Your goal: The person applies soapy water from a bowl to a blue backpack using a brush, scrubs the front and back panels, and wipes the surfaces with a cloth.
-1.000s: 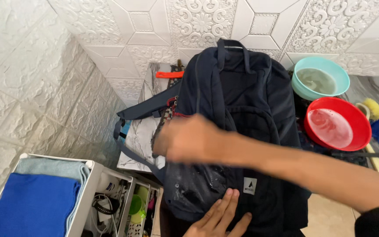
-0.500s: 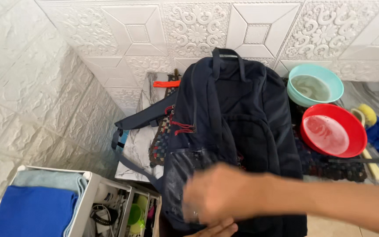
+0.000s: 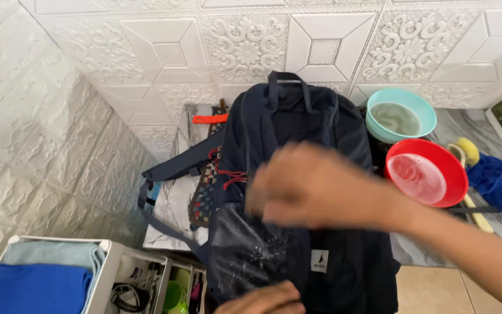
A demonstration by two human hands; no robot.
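A dark navy backpack [image 3: 297, 122] stands upright on a marble counter, leaning on the tiled wall. Pale specks cover its lower front pocket [image 3: 245, 250]. My right hand [image 3: 321, 186] reaches in from the right and hovers, motion-blurred, flat over the middle of the pack's front, with nothing visible in it. My left hand [image 3: 262, 299] is partly cut off at the bottom edge and presses on the pack's bottom, steadying it. Red zipper pulls [image 3: 230, 174] hang on the pack's left side.
A teal bowl of water [image 3: 401, 114] and a red basin [image 3: 428, 172] sit to the right of the pack, with blue cloth [image 3: 498, 183] beyond. At the lower left is a white organiser [image 3: 108, 270] with folded blue towels [image 3: 33, 288] and small items.
My right hand swept from the pack's upper left side down to its lower front, then back up to the middle. My left hand stayed at the bottom.
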